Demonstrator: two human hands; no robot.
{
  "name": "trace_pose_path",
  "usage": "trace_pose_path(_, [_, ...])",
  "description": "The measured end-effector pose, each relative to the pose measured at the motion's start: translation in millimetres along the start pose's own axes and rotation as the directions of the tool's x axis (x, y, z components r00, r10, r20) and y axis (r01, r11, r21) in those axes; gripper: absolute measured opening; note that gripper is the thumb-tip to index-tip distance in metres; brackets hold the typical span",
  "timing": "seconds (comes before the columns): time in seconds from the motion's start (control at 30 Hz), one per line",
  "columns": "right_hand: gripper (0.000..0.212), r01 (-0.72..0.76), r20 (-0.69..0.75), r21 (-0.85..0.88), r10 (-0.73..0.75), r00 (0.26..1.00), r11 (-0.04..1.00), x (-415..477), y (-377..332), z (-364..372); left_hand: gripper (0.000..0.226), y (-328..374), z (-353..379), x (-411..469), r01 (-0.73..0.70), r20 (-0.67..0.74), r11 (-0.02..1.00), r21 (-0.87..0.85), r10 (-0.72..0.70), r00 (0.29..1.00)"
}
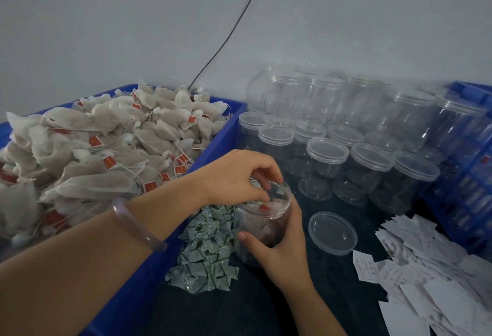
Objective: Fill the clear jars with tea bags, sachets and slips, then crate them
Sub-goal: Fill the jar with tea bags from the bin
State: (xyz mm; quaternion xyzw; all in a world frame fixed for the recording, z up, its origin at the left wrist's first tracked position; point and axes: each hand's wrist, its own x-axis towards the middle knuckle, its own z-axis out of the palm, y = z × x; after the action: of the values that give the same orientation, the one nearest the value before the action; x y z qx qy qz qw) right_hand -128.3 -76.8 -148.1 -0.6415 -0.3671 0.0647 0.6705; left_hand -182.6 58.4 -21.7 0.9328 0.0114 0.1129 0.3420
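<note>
Packing an open clear jar (262, 222) at the front of the bench (226, 309). The right hand (279, 247) grips the jar's lower wall, thumb on the near side and fingers (296, 213) curled round the far side. The left hand (234, 176) is over the mouth, its fingers (262, 176) bent down to the rim. Tea bags, one showing a red tag, lie inside the jar.

To do this step well, the jar should probably be held upright and steady while the contents are pressed evenly below the rim. Strings and tags should be tucked in so that the loose lid (332, 233), lying just beside the jar, can seat. The sachets (207, 250) lie next to the jar on its other side, and the slips (439, 282) lie beyond the lid.

Whether the left fingers pinch anything cannot be told, since glare on the rim masks the tips. The fill level is hard to read through the wall. The tea-bag bin (218, 146), the slips and the blue crate (468, 189) are cut off by the frame. The lidded empty jars (327, 154) blur together at the back.
</note>
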Motion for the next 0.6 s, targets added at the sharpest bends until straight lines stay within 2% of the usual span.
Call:
trace_pose_path(0.07, [0.102,-0.003,-0.007,-0.009,0.003,1.0,1.0,0.1,0.3,-0.6,0.027,0.2,-0.5,1.0,-0.011,-0.001,1.0,0.02,0.011,1.0])
trace_pose_path(0.13, [0.104,0.002,-0.013,-0.023,-0.002,1.0,1.0,0.2,1.3,-0.9,0.024,-0.9,-3.8,2.6,-0.029,-0.073,0.998,0.051,0.033,0.997])
trace_pose_path(0.23, [0.105,0.011,-0.012,-0.025,-0.011,1.0,1.0,0.2,2.2,-1.1,0.025,-11.8,-17.2,5.5,0.019,-0.31,0.996,0.092,0.01,0.951])
trace_pose_path(0.3, [0.102,0.012,-0.012,-0.018,-0.012,1.0,1.0,0.0,2.0,-1.1,0.028,-31.1,-30.4,6.1,0.152,-0.437,0.961,0.23,-0.037,0.899])
trace_pose_path(0.37, [0.1,0.011,-0.011,-0.012,-0.011,1.0,1.0,0.0,1.3,-0.9,0.035,-58.6,-43.2,3.1,0.34,-0.441,0.834,0.435,-0.132,0.888])
trace_pose_path(0.43, [0.101,0.009,-0.012,-0.011,-0.009,1.0,1.0,-0.1,1.6,-0.9,0.056,-85.9,-53.3,-3.9,0.507,-0.399,0.589,0.629,-0.315,0.861])
trace_pose_path(0.47, [0.102,0.006,-0.01,-0.008,-0.006,1.0,1.0,-0.4,1.7,-0.8,0.065,-97.1,-58.9,-8.0,0.541,-0.389,0.489,0.684,-0.383,0.838])
trace_pose_path(0.53, [0.106,0.003,-0.002,-0.005,-0.003,1.0,1.0,-1.0,2.2,-0.9,0.072,-112.2,-69.5,-13.9,0.579,-0.4,0.41,0.705,-0.443,0.802])
trace_pose_path(0.6, [0.108,0.0,0.006,-0.004,0.0,1.0,1.0,-1.3,2.5,-1.2,0.071,-118.0,-75.1,-14.7,0.602,-0.417,0.439,0.667,-0.449,0.79])
